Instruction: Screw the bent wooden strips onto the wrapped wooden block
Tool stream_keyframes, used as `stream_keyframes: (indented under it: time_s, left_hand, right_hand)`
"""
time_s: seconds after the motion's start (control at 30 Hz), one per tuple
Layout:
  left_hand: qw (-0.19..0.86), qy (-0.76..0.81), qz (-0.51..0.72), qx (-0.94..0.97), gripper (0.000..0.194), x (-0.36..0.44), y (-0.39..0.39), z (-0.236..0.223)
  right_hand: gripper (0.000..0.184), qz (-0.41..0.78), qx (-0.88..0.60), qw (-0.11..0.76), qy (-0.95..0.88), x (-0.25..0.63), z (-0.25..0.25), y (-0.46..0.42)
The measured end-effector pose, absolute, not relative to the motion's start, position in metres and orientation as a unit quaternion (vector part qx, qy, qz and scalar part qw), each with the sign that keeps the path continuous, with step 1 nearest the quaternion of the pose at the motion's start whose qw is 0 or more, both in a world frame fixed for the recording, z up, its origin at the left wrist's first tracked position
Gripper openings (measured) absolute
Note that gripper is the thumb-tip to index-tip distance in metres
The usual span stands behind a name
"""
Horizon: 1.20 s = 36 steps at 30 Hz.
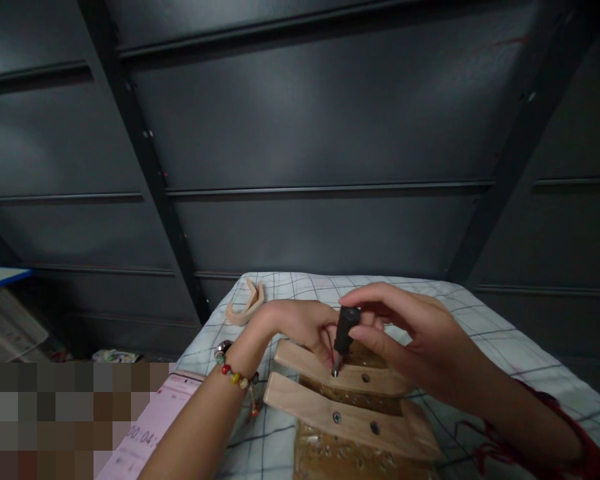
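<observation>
My right hand (405, 320) grips the black handle of a screwdriver (347, 327) between thumb and fingers. Its tip points down to a hole or screw in the upper curved wooden piece (305, 360). Close beside the shaft, my left hand (313, 327) has its fingers bent together over that piece; whether they pinch the shaft, a screw or the wood is unclear. A lower curved wooden piece (320, 403) lies nearer me, with a screw (337, 417) and a dark hole (375, 427) in it. Both pieces rest on a brown tape-wrapped block (325, 450).
More wooden pieces (247, 310) lie at the back left on the checked cloth (300, 287). A phone (155, 413) showing a timer is left of my forearm. Behind the table rises a dark metal panel wall (320, 133). A blue-edged surface (3, 275) stands far left.
</observation>
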State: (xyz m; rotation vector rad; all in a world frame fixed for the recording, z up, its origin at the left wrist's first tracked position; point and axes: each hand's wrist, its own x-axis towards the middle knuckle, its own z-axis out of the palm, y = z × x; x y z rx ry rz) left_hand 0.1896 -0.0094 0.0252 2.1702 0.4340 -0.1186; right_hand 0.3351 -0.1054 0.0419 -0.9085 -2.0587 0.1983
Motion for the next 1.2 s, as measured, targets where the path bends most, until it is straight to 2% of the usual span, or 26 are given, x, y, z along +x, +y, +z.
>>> stream_keyframes:
  time_s: [0.2, 0.27, 0.37, 0.6, 0.8, 1.07, 1.2]
  left_hand:
    - [0.483, 0.153, -0.048, 0.861, 0.020, 0.189, -0.006, 0.020]
    - [0.495, 0.137, -0.046, 0.857, 0.024, 0.189, -0.004, 0.019]
    - [0.500, 0.139, -0.051, 0.853, 0.019, 0.189, -0.004, 0.019]
    - [0.459, 0.178, -0.055, 0.869, 0.018, 0.190, -0.009, 0.023]
    - [0.428, 0.192, -0.050, 0.881, 0.014, 0.192, -0.014, 0.027]
    - [0.363, 0.204, -0.080, 0.906, 0.017, 0.190, -0.013, 0.030]
    - [0.368, 0.202, -0.062, 0.905, 0.022, 0.190, -0.013, 0.029]
  right_hand:
    - [0.013, 0.038, -0.364, 0.436, -0.822, 0.333, 0.040, -0.103]
    - [0.010, 0.048, -0.380, 0.441, -0.811, 0.333, 0.040, -0.103]
    - [0.010, 0.098, -0.402, 0.449, -0.792, 0.333, 0.038, -0.103]
    - [0.011, 0.080, -0.350, 0.442, -0.822, 0.331, 0.040, -0.104]
    - [0.030, 0.054, -0.345, 0.394, -0.850, 0.333, 0.043, -0.102]
    - [0.016, 0.049, -0.364, 0.446, -0.816, 0.325, 0.032, -0.100]
    - [0.017, 0.055, -0.364, 0.441, -0.819, 0.324, 0.032, -0.100]
